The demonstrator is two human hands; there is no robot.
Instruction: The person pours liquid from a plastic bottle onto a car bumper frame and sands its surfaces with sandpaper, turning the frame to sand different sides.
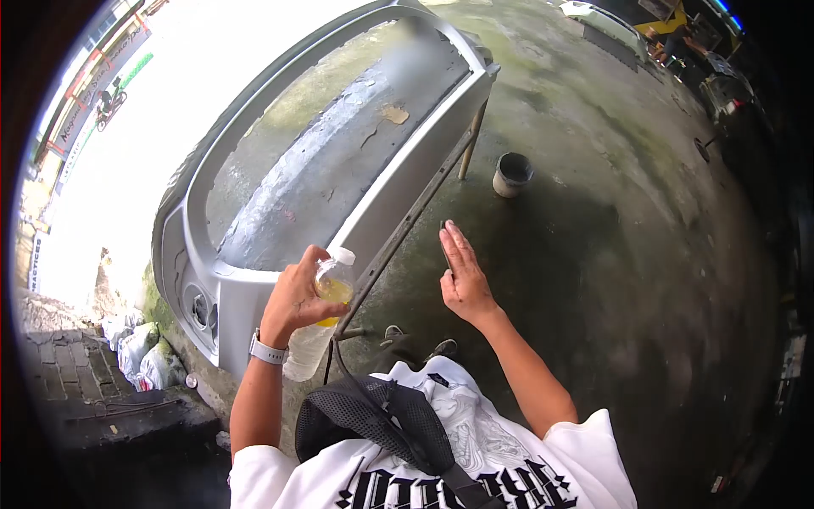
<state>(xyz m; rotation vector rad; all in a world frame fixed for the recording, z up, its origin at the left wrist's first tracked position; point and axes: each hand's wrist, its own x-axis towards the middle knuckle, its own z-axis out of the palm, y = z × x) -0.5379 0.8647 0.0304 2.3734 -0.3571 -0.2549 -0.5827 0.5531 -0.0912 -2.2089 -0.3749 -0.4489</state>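
One clear plastic bottle (307,355) with one white cap (342,255) and a yellow band lies at eight o'clock from the centre of the view, tilted in the left grip (324,284), whose thumb and fingers clamp its upper part. One white-strapped wristwatch (269,349) circles that wrist.

The right grip (446,256), near four o'clock of centre, is closed on one thin, dark, flat piece (445,248), the fingers straight and side by side.

One large silver-grey moulded car bumper (398,188) sweeps from eight o'clock up to twelve, just beyond the left hand; it has one wide opening and, near its lower end, one round recess (200,309). A narrow dark metal stand (409,222) runs along its near side.

One pale round bucket with a dark inside (511,184) sits at two o'clock on the stained grey concrete floor (577,161), apart from the stand. Two dark shoes (443,348) show at six o'clock.

Farther out, at least two whitish plastic sacks (161,368) lie at eight o'clock, one cyclist (110,107) is at ten, and one other person (678,39) is at two, too small for detail.
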